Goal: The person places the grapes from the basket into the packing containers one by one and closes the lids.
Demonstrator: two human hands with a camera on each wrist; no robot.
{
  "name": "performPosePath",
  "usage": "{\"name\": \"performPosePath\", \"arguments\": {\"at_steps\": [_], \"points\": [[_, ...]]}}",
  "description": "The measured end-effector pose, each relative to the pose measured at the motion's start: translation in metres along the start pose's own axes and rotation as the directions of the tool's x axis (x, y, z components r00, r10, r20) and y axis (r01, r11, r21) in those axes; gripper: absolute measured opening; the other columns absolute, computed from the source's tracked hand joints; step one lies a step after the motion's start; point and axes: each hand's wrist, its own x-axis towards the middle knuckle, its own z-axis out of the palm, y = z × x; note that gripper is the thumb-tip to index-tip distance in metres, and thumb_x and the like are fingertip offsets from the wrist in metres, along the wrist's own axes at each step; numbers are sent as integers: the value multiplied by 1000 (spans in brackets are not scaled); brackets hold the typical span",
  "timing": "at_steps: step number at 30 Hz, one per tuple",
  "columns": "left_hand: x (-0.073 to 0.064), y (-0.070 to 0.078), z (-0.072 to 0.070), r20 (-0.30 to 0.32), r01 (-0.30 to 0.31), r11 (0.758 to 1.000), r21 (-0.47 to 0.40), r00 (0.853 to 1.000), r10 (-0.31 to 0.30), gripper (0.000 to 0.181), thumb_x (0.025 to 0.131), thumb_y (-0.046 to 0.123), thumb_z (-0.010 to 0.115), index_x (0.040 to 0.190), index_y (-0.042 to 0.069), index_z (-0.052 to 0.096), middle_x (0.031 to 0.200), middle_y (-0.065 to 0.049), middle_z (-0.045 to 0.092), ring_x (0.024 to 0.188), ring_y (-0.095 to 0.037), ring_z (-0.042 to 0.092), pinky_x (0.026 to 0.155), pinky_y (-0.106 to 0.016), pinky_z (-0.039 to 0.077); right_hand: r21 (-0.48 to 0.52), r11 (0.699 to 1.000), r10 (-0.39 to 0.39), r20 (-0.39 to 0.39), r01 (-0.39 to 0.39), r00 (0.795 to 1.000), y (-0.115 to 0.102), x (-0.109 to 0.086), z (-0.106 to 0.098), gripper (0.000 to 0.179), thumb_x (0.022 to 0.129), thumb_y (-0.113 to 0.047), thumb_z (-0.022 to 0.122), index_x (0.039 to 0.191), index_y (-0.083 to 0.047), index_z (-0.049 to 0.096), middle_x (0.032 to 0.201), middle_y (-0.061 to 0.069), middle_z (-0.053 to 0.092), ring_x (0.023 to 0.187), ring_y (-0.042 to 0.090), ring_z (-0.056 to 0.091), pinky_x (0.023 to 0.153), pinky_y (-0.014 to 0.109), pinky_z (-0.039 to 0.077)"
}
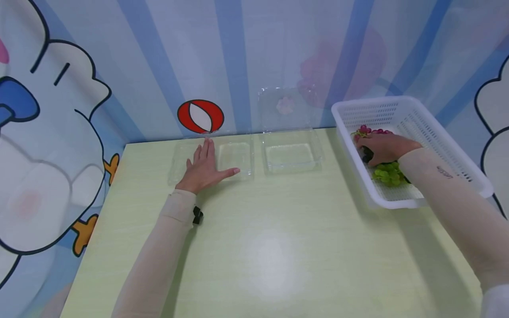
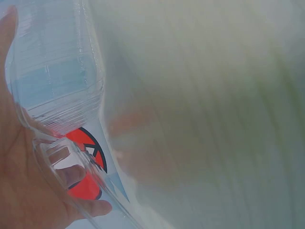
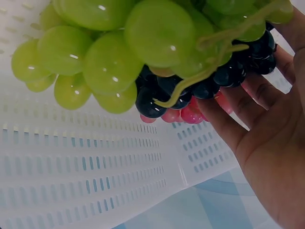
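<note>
My left hand (image 1: 204,170) lies with straight, spread fingers over an open clear plastic clamshell box (image 1: 235,159) at the table's back edge. In the left wrist view, fingers show through the clear plastic. Inside a white perforated basket (image 1: 377,201) on the right, my right hand (image 1: 383,148) grips a bunch of black grapes (image 3: 207,86), its fingers against the fruit. Red grapes (image 1: 370,130) lie behind that hand, and green grapes (image 1: 389,174) lie nearer the basket's front. The hand hides part of the black bunch.
A second clear clamshell box (image 1: 290,154) stands between the left hand and the basket, its lid (image 1: 284,108) raised against the printed backdrop (image 1: 234,66). The pale wooden table (image 1: 270,247) reaches toward the person. The basket's walls rise around the right hand.
</note>
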Motion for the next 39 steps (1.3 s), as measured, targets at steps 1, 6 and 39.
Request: {"name": "performPosePath", "arguments": {"at_steps": [1, 6, 39], "points": [[0, 0, 0, 1, 1, 1000, -1, 1000, -1, 135, 74, 94, 48, 163, 10, -10, 171, -7, -13, 156, -39, -4, 114, -77, 8, 14, 1000, -6, 2, 6, 1000, 0, -1, 0, 55, 85, -17, 81, 134, -11, 59, 137, 22, 58, 121, 39, 55, 94, 62, 49], [0, 1, -1, 1, 5, 1000, -6, 1000, -5, 135, 74, 93, 49, 163, 10, -10, 171, -7, -12, 156, -39, -3, 115, -77, 8, 89, 995, -35, -1, 35, 999, 3, -5, -2, 65, 84, -22, 84, 140, -8, 54, 141, 22, 55, 125, 39, 53, 96, 61, 49], [-1, -1, 0, -1, 13, 1000, -14, 1000, -13, 134, 74, 92, 49, 163, 11, -10, 171, -6, -13, 157, -38, -3, 115, -76, 7, 108, 994, -13, 26, 10, 1000, 21, -12, -4, 63, 82, -4, 81, 138, 5, 52, 135, 28, 55, 114, 41, 57, 78, 49, 54]]}}
